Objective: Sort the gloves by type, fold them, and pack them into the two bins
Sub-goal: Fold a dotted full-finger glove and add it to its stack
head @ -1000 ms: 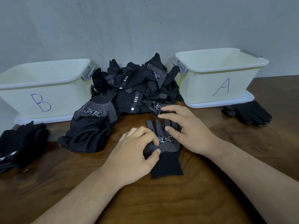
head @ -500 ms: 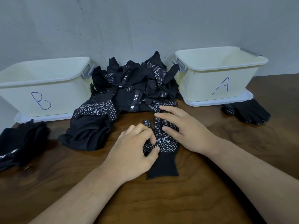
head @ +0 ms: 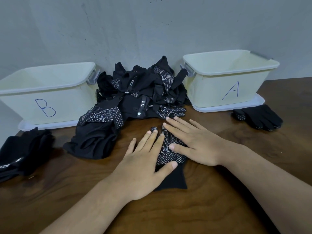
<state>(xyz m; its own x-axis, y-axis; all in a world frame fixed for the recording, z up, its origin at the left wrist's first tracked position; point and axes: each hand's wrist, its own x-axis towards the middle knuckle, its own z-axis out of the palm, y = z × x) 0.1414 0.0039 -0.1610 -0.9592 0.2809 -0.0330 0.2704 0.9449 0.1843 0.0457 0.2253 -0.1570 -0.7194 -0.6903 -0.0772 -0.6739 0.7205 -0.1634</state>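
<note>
A wooden table [head: 219, 208] is spread beneath everything. Bin B [head: 50, 92] is set left of the glove pile [head: 135, 98] and bin A [head: 228, 81] right of it. A dark stack [head: 22, 152] is laid far left of the pile, and a smaller dotted stack [head: 258, 118] far right. In front of the pile, one dotted glove [head: 168, 157] is pressed flat by the left hand [head: 143, 166] and right hand [head: 197, 144], fingers straight and spread, nothing gripped.
</note>
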